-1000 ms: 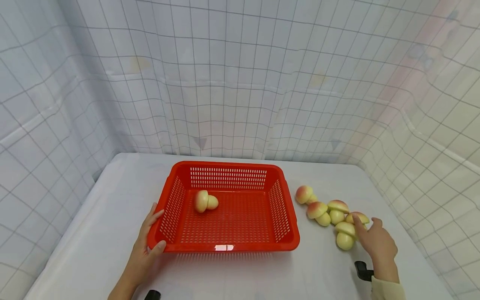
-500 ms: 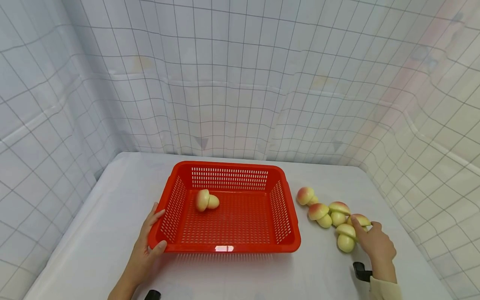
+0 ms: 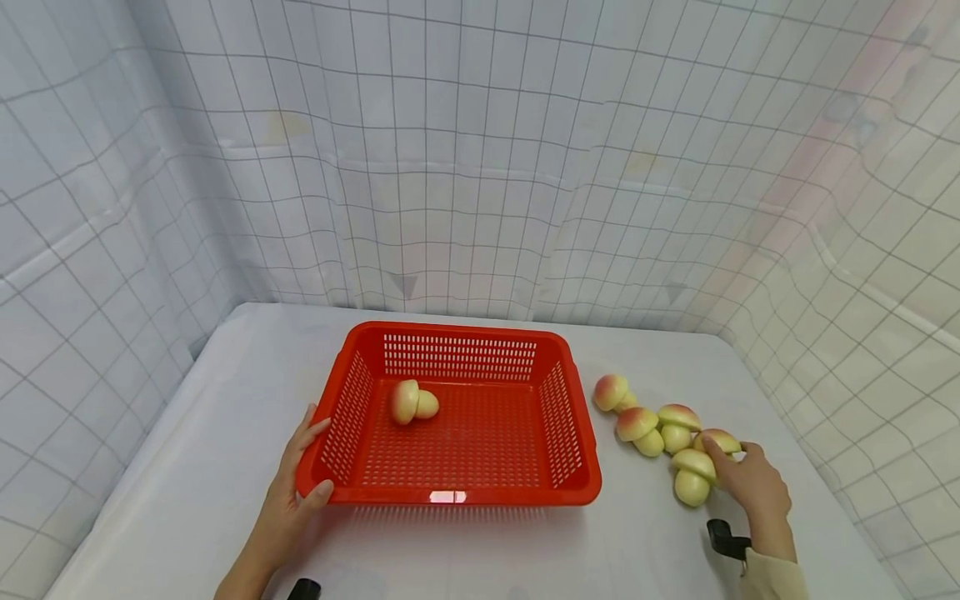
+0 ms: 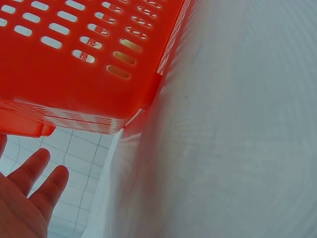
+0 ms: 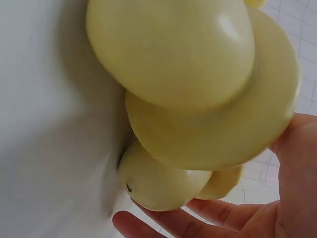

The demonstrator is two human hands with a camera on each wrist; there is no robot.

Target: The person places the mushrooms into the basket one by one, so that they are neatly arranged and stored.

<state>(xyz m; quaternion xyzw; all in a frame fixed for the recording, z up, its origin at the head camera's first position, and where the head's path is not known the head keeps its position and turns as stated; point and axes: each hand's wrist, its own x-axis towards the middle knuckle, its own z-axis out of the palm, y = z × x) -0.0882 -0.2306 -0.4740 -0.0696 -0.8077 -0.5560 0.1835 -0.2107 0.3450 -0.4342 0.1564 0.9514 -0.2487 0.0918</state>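
Observation:
My left hand holds the left front corner of a red plastic basket, thumb on the front rim and fingers along the left side. In the left wrist view two fingers stand spread below the basket's rim. One toy mushroom, yellow with a reddish cap, lies inside the basket. On the right, my right hand grips another toy mushroom, thumb at its near left and fingers round its far right side. A nearer mushroom covers much of it in the right wrist view.
Several more toy mushrooms lie in a cluster on the white table, right of the basket. White checked curtains enclose the table at the back and sides. A black wrist device sits by the right wrist.
My right hand has settled in slightly closer around the mushroom, its fingers now curled at the far side. The left hand and basket have not visibly moved.

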